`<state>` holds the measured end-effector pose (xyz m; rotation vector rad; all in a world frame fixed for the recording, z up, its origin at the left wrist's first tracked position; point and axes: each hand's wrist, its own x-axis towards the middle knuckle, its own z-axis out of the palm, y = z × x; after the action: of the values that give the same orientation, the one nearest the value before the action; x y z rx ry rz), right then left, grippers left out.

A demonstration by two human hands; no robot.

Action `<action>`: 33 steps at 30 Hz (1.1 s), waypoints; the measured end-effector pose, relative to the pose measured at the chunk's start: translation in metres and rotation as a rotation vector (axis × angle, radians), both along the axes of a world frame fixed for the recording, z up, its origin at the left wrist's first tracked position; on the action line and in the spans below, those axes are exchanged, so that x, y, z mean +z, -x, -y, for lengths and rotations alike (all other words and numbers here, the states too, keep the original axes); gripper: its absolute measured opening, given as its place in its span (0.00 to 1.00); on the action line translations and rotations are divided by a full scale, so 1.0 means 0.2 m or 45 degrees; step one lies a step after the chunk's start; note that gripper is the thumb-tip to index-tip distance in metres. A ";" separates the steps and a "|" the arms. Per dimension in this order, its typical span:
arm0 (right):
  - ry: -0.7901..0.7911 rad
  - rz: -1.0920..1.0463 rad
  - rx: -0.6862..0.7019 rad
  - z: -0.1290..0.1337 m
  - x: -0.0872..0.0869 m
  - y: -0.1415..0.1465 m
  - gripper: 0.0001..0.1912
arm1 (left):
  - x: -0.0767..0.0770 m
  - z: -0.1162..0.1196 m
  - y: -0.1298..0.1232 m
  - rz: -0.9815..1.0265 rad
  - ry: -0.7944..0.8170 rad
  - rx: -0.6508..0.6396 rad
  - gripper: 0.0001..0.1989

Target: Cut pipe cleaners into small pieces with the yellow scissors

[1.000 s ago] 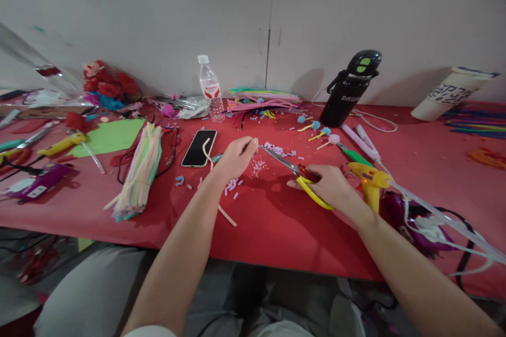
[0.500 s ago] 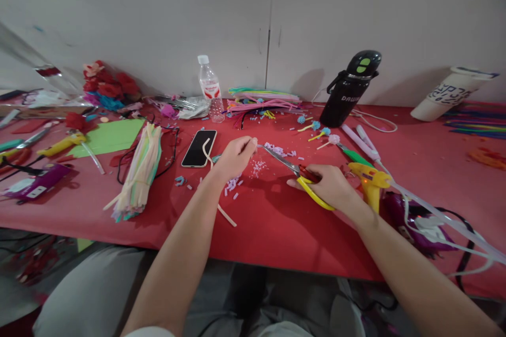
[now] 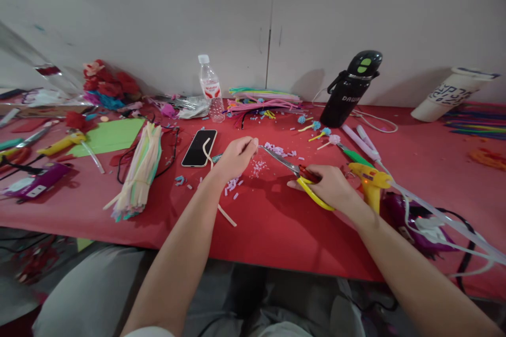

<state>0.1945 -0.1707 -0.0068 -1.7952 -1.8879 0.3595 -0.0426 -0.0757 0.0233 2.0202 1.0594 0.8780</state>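
Observation:
My right hand (image 3: 334, 185) is wrapped round the yellow and red handles of a pair of scissors (image 3: 281, 160). The blades look nearly together and point left, their tips at the fingertips of my left hand (image 3: 238, 156). Those left fingers are pinched on a small lilac piece of pipe cleaner, mostly hidden by them. Under the blades lie fine lilac trimmings (image 3: 259, 169). Short lilac pieces (image 3: 274, 149) are heaped just behind the blades, and more cut pieces (image 3: 232, 185) lie beside my left wrist. A cream pipe cleaner (image 3: 226, 215) passes beneath my left forearm.
Left of my arm are a phone (image 3: 200, 148) and a bundle of pale pipe cleaners (image 3: 140, 174). A plastic bottle (image 3: 211, 89) and a black flask (image 3: 350, 92) stand at the back. By my right wrist is a yellow glue gun (image 3: 370, 181); small pom-pom stems (image 3: 324, 132) lie behind.
Both hands and the scissors have hardly moved. The lilac bit at my left fingertips shows less than before.

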 end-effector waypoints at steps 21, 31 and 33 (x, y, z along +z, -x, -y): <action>-0.016 -0.026 -0.001 0.01 0.00 0.01 0.30 | 0.00 0.00 0.00 0.014 -0.004 0.006 0.20; -0.003 -0.019 0.002 0.00 0.00 0.00 0.32 | 0.00 0.00 -0.01 0.006 -0.014 -0.004 0.20; -0.006 -0.010 0.001 0.00 0.00 0.01 0.32 | 0.00 0.00 -0.01 0.001 -0.011 0.000 0.20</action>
<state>0.1935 -0.1707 -0.0060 -1.7872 -1.8826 0.3621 -0.0415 -0.0761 0.0227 2.0264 1.0573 0.8846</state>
